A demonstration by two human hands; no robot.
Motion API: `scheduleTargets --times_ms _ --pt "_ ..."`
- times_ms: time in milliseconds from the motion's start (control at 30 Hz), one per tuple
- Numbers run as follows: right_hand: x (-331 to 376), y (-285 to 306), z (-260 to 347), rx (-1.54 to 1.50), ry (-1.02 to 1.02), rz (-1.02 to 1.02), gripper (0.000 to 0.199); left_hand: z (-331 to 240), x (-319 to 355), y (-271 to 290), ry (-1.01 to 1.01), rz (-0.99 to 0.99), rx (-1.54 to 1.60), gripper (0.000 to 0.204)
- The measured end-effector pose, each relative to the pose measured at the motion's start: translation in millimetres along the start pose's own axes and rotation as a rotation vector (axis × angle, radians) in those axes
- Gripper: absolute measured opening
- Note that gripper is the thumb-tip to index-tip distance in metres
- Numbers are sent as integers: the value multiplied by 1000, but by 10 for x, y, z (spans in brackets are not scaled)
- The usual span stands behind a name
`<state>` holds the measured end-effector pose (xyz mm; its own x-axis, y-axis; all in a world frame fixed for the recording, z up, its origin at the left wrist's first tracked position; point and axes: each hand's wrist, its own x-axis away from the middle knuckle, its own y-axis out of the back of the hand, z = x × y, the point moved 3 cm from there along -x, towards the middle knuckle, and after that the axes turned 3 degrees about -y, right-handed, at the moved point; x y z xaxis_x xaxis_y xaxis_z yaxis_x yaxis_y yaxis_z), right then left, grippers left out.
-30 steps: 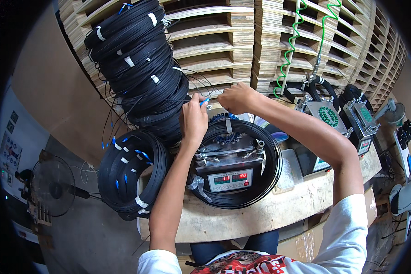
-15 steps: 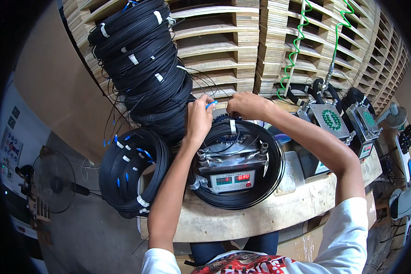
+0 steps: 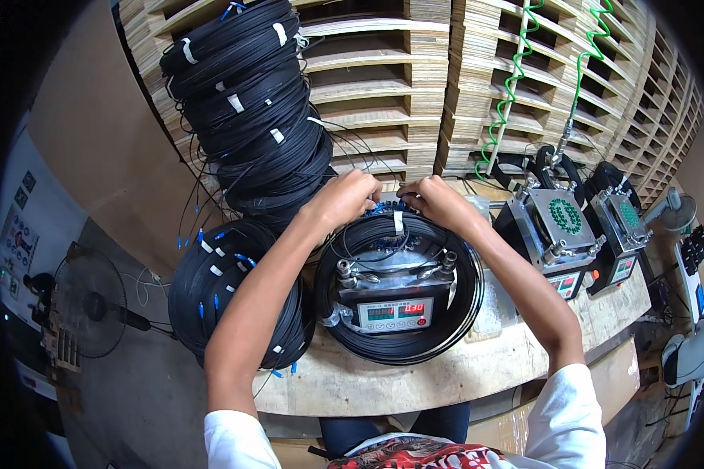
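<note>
My left hand is closed at the back of the machine, its fingertips on a blue cable connector in a row of similar ones. Across from it, my right hand bends over the same row with thumb and fingers pinched together; what lies between them is hidden. A coil of black cable with a white tag rings the machine, a metal-topped polishing unit with a lit red display. More blue connectors show on the machine's top, inside the coil.
A tall stack of black cable coils rises at the left back, beside another coil pile with blue ends. Two similar machines with green-dotted plates stand right on the wooden table. Wooden racks back it; a fan stands left.
My left hand has come down and nearer with the blue connector, to the row behind the machine. My right hand has shifted slightly toward me, and the view has moved a little.
</note>
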<state>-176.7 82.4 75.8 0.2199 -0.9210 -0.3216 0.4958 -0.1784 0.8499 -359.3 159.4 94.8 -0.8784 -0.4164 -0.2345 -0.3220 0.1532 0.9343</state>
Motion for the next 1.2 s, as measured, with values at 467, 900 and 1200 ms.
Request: scheduleTargets --times_ms 467,900,1200 --pt "-11 -110 -153 -38 -48 -95 19 -204 -432 -86 -51 271 -345 6" --pt "-23 -129 -154 -36 0 -86 20 -130 -628 -97 562 444 -83 7" --pt "-137 -22 -187 -109 -62 82 35 -88 -496 -112 479 272 -186 17"
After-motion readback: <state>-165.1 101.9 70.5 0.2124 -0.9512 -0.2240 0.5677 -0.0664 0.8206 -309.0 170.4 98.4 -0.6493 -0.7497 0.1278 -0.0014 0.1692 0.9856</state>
